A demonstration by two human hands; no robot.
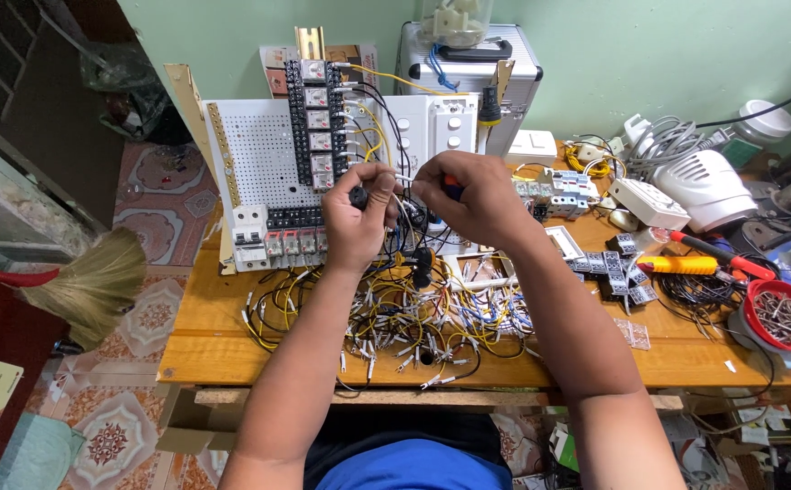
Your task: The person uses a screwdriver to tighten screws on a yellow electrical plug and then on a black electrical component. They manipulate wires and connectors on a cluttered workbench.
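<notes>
My left hand (356,213) pinches a small black part with a wire end, right in front of the white perforated panel (259,150). My right hand (468,195) is closed on a screwdriver with a blue and red handle (451,188), its tip pointing at the part in my left hand. The two hands almost touch. On the panel stands a column of relays (318,122) with yellow and black wires, and a white breaker (250,236) sits at its lower left. A tangle of loose yellow, black and white wires (404,318) lies under my forearms.
The wooden table (223,345) carries black relay sockets (613,268), a yellow-handled tool (681,265), red-handled pliers (740,263), a red bowl of screws (786,318) and a white power strip (649,201). A silver case (468,63) stands behind. A broom (87,281) leans at left.
</notes>
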